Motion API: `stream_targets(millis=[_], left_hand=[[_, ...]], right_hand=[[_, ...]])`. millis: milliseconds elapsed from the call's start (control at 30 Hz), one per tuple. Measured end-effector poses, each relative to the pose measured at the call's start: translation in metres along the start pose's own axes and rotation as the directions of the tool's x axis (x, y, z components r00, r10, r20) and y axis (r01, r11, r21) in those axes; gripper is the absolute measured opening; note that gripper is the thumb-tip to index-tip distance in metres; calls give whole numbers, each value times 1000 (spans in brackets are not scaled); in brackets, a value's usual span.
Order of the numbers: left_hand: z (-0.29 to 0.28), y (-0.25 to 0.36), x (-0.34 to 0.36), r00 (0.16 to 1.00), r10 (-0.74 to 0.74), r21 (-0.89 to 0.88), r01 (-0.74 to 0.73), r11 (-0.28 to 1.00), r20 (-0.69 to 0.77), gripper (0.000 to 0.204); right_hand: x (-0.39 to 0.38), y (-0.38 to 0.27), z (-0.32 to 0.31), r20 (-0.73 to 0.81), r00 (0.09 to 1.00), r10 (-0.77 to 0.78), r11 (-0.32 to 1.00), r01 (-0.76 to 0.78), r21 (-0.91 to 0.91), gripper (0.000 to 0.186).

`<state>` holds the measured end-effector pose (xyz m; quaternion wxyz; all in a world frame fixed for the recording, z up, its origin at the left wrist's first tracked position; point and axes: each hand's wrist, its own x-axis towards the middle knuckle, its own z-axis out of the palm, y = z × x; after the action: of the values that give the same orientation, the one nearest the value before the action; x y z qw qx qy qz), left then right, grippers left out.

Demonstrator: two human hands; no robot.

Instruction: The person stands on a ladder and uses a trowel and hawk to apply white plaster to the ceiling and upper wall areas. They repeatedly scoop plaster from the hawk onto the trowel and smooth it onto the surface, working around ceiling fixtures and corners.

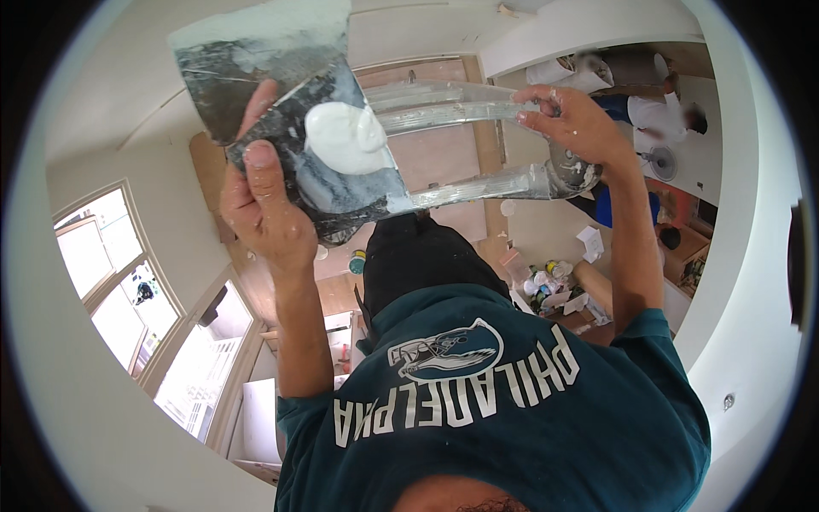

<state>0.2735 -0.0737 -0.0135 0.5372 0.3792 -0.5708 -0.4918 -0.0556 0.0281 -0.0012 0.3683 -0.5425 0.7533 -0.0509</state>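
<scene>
My left hand [264,200] grips smeared, flat-bladed tools at the upper left, its thumb lying across their front. One is a broad scraper blade [256,81] edged in white paste. Overlapping it is a dark plate [320,183] that carries a thick lump of white paste [337,136]. A long, clear-looking frame [469,111] with two side bars runs from the plate toward the right; its exact kind I cannot tell. Around the frame's far right end, my right hand [576,124] has its fingers curled. Below them sits a rounded, paste-spattered end piece [573,171].
Windows [128,273] line the left wall. Piled items and boxes [559,290] lie on the floor at lower right. A person in a white top [657,115], another in blue [627,205] and a fan [661,162] are at the right. A curved white wall [751,282] rises beyond.
</scene>
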Motion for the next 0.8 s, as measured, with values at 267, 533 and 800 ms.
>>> stream_targets(millis=[267, 533, 800], left_hand=[[-1, 8, 10, 984, -123, -8, 123, 992, -128, 52], [-66, -23, 10, 938, 214, 267, -140, 954, -272, 57], [-39, 3, 11, 981, -129, -70, 120, 990, -143, 51]], right_hand=[[-17, 2, 5, -304, 930, -207, 951, 118, -285, 36], [-27, -5, 24, -495, 813, -307, 896, 73, -437, 23], [-15, -21, 23, -526, 785, -328, 901, 91, -425, 9]])
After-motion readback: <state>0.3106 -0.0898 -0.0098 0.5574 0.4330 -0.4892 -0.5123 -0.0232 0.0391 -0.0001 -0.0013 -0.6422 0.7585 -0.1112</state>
